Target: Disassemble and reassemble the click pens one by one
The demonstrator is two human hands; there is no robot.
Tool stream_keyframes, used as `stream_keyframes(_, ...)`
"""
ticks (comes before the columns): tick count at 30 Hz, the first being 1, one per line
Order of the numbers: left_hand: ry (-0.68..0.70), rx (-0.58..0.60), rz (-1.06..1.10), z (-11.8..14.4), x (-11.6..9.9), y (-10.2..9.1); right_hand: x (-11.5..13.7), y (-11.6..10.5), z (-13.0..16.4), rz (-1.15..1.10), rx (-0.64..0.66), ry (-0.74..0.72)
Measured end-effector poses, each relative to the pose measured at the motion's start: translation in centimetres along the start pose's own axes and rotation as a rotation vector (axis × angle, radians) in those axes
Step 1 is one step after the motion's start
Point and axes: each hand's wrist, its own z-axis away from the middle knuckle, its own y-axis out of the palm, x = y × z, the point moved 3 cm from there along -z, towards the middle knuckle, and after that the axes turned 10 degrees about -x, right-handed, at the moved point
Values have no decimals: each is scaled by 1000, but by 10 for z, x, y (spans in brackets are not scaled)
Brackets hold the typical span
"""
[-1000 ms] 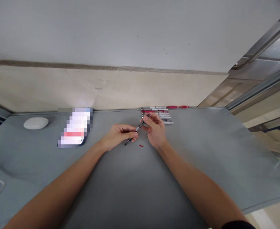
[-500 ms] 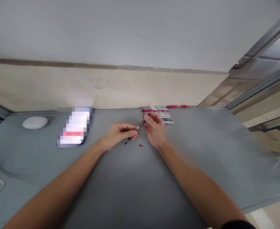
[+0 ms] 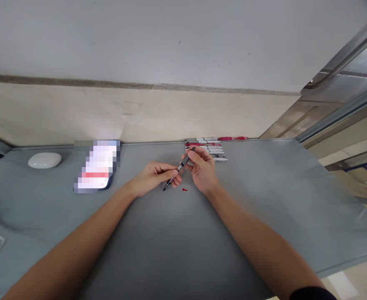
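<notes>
A: What takes up the most room?

B: A flat wall (image 3: 158,46), pale grey above a rough brown seam and cream below, spans the upper view.

A: And next in size?

B: A wide, smooth grey bench (image 3: 171,241) set against it. Two bare forearms reach over it from the lower corners.

A: What is the largest thing lying there?

B: On the left, a dark-edged rectangular phone (image 3: 97,164) with a bright screen, blurred into blocks and unreadable.

A: Where are the hands?

B: Near the middle, close together: the bare left hand (image 3: 153,179) and the bare right hand (image 3: 204,168), thumbs against fingers.

A: What lies around them?

B: Behind the right hand, a group of slim pens with white, grey and red parts (image 3: 214,148), side by side near the wall. Far left, beyond the phone, a glossy white oval object (image 3: 44,161).

A: What are they pinching?

B: One slim black-and-grey pen (image 3: 180,167), slanted between them. The left grips its lower part, the right its upper.

A: The smallest thing?

B: A tiny bright red scrap (image 3: 185,189) on the bench, just below the hands.
</notes>
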Motion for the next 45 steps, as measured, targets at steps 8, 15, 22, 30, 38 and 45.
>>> stream_keyframes(8,-17,-176,3,-1,0,1,1,0,-1,42,-47,-48)
stream_keyframes(15,33,-85,-71,0,-2,1,0,0,0,53,-24,-25)
stream_keyframes(22,43,-33,-71,0,0,0,0,0,-1,13,-5,3)
stream_keyframes(30,-6,-177,9,-1,1,1,0,0,-1,49,-45,-45)
stream_keyframes(38,50,-34,-59,0,1,-1,0,1,-1,39,-4,-17)
stream_keyframes(45,40,27,-33,1,3,0,-1,0,-1,5,42,4)
